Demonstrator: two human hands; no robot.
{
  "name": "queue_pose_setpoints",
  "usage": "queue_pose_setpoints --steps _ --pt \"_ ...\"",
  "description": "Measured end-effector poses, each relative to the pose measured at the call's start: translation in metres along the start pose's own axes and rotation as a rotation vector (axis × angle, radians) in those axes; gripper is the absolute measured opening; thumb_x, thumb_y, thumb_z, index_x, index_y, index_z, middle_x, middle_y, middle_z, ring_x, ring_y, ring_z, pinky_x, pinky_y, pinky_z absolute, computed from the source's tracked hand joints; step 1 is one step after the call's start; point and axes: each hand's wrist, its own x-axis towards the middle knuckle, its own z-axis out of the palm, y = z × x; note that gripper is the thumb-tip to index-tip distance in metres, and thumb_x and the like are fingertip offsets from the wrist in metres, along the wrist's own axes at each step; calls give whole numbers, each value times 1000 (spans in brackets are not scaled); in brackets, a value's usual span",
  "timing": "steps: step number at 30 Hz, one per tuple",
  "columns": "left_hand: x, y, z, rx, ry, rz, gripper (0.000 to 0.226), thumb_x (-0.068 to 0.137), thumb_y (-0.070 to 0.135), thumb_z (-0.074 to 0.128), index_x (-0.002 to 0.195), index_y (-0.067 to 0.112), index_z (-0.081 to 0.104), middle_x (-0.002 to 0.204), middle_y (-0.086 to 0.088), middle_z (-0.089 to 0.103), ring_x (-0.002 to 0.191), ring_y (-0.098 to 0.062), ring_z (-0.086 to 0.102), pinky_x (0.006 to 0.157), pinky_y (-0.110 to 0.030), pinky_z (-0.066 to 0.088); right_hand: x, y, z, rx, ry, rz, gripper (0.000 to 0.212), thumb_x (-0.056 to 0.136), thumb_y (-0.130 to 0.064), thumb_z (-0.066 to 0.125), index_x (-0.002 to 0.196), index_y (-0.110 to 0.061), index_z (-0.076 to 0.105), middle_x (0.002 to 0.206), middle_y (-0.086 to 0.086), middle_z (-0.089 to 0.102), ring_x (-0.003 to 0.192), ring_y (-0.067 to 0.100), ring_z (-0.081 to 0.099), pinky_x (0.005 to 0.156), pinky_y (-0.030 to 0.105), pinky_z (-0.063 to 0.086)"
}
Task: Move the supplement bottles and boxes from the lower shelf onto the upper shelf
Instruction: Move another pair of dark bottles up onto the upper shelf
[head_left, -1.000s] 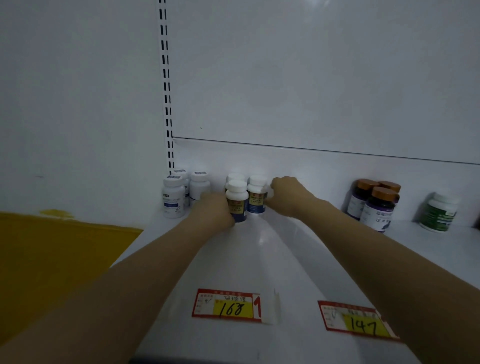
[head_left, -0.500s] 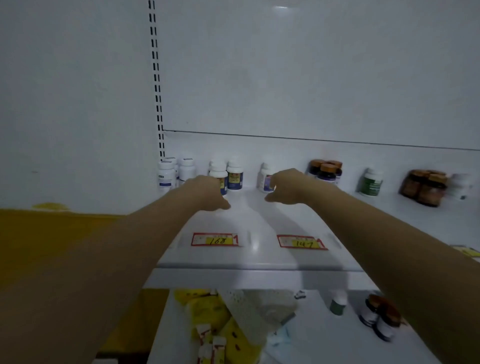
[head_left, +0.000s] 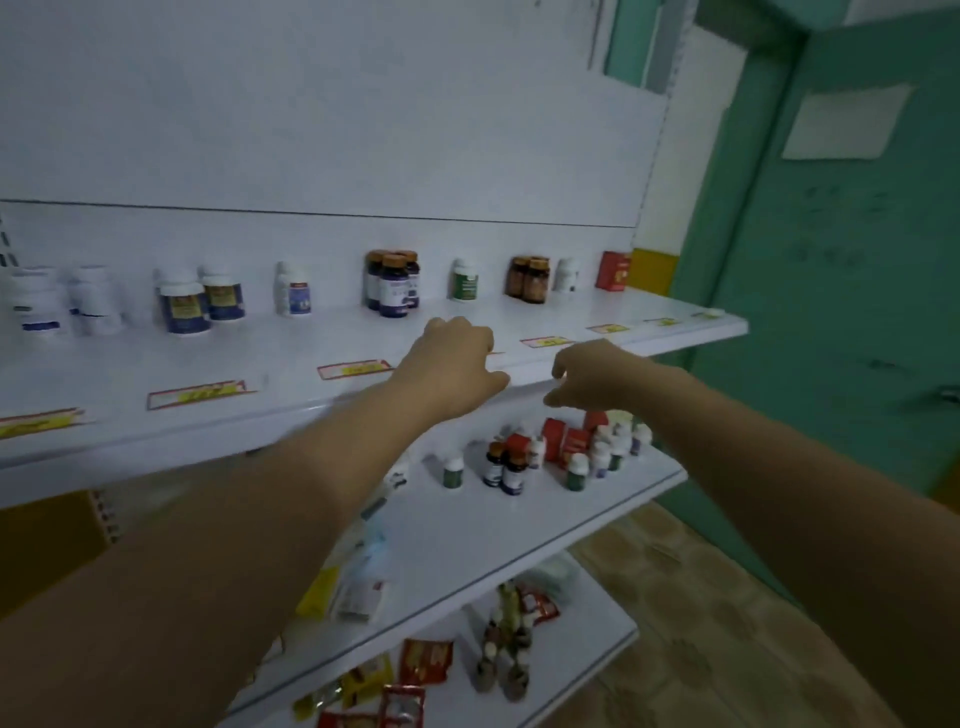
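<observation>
Head view: left hand (head_left: 457, 364) and right hand (head_left: 597, 376) hover empty, fingers loosely curled, at the upper shelf (head_left: 291, 358) front edge. Bottles (head_left: 511, 467) and red boxes (head_left: 566, 441) cluster far right on the lower shelf (head_left: 467, 530). Probably light, rigid, slick plastic: grip bottles round the body, boxes by their flat sides.

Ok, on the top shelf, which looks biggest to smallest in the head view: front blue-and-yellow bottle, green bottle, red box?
1. front blue-and-yellow bottle, though it stands nearer the camera.
2. green bottle and red box look alike; no ranking.
</observation>
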Motion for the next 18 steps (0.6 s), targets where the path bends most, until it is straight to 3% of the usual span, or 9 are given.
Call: queue_pose_setpoints --steps 4,8,10,13,18 --pt "0 59 39 -74 -149 70 46 90 37 54 127 10 53 120 -10 55 116 -28 45 91 -34 41 -31 61 30 67 -73 125 40 91 -32 56 119 -4 60 114 13 65 102 26 63 85 31 51" --pt "6 95 82 -129 -312 19 29 88 30 57 107 8 59 109 -12 61 97 -26 56 69 -27 39 -45 111 53 112 -106 167 37 92 -26 55 121 -3 57 121 15 61 111 27 58 88 30 47" --pt "15 102 110 -139 -337 -28 24 86 31 60 101 12 59 112 -11 61 100 -29 58 74 -29 41 -43 135 66 122 -126 170 39 92 -27 54 124 -3 55 126 15 58 114 28 55 91 31 45" --pt "30 110 153 -143 -350 -118 46 84 35 64 119 9 53 125 -11 52 113 -29 52 91 -33 42 -26 169 90 101 -143 136 45 95 -27 51 133 -5 47 135 14 49 123 29 47 100 33 41" --pt "61 114 208 -176 -345 -279 51 85 34 62 127 10 46 128 -13 49 115 -29 49 93 -33 44 28 214 125 95 -127 36 50 92 -19 53 138 -6 39 135 15 45 122 30 47 98 35 41"
